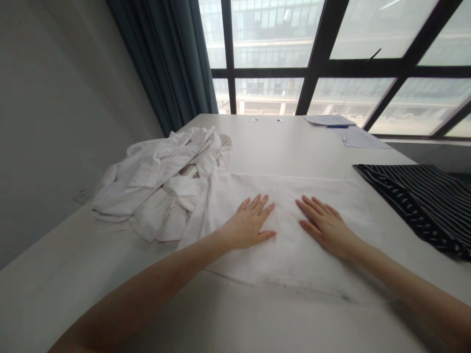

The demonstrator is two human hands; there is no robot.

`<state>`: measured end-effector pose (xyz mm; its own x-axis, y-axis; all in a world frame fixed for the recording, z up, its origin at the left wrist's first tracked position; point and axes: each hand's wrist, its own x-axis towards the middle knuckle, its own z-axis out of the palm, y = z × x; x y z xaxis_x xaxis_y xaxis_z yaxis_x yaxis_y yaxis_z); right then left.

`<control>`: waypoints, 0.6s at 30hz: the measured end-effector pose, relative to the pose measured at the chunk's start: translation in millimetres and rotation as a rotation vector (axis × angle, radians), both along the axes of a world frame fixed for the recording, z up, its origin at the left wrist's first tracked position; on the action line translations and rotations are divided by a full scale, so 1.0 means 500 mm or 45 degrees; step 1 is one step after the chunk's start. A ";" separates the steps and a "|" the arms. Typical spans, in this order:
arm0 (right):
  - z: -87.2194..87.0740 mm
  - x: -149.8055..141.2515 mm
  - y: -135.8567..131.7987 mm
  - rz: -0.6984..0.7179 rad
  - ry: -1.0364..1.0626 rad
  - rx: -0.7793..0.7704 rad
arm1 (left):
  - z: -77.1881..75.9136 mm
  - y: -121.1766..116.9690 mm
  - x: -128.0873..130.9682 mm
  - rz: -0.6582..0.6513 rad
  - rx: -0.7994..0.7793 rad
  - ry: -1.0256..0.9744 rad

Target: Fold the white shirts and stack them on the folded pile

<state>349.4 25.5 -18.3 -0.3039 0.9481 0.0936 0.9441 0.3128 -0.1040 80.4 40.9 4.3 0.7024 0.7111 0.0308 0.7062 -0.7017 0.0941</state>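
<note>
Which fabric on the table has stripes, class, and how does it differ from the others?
The black fabric at far right; the flat fabric in the middle and crumpled heap at left are white, without visible stripes.

No text, label, brand or number can be read. Behind the blue pen (337, 126) lies one paper (324, 119), in front of it a second sheet (370, 139); any print on them is too faint. Nearer than the pen, the striped cloth (427, 191) bears pale, blurred marks.

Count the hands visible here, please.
2: the left hand lies on the spread white cloth, nearer the crumpled pile; the right hand lies on the same cloth, nearer the striped fabric.
</note>
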 end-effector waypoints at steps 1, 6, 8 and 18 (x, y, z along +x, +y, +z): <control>0.002 0.004 0.014 -0.010 -0.015 -0.009 | 0.001 -0.001 0.000 -0.002 -0.015 0.008; 0.008 0.056 0.079 -0.124 -0.067 -0.051 | 0.003 0.006 -0.009 -0.022 -0.057 0.029; 0.005 0.090 0.097 -0.216 -0.077 -0.054 | 0.003 0.008 -0.012 -0.028 -0.066 0.034; -0.009 0.176 0.119 -0.368 -0.074 0.120 | 0.006 -0.028 -0.003 -0.269 -0.131 -0.050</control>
<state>437.4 85.1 -22.9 -0.0300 0.9841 0.1752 0.9989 0.0359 -0.0305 78.7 26.9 7.2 0.8356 0.5494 -0.0040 0.5392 -0.8186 0.1977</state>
